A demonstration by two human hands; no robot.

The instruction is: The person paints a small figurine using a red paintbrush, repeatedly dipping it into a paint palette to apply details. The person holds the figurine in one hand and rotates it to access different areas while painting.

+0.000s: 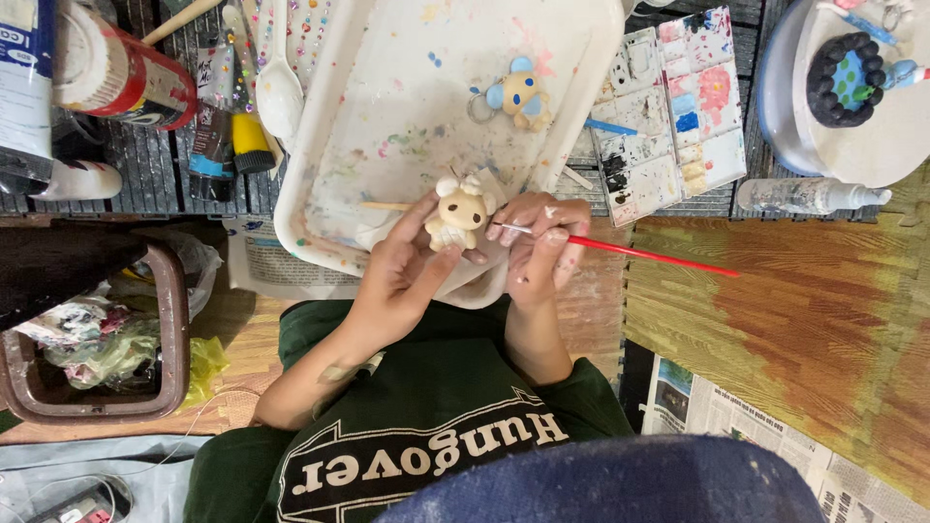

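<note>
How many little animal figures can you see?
2. A cream figure is held in the left hand over the white tray. A blue-eared figure lies on the tray farther up. More may be hidden.

We had one view only, from the head camera, which looked straight down from close above our hands [465,257]. It faced the white tray [387,107] at the top, our shirt [426,436] at the bottom edge.

Woven floor mat [804,320] in orange-green — newspaper [736,416] spread on it, dark slatted surface [145,165] above.
</note>
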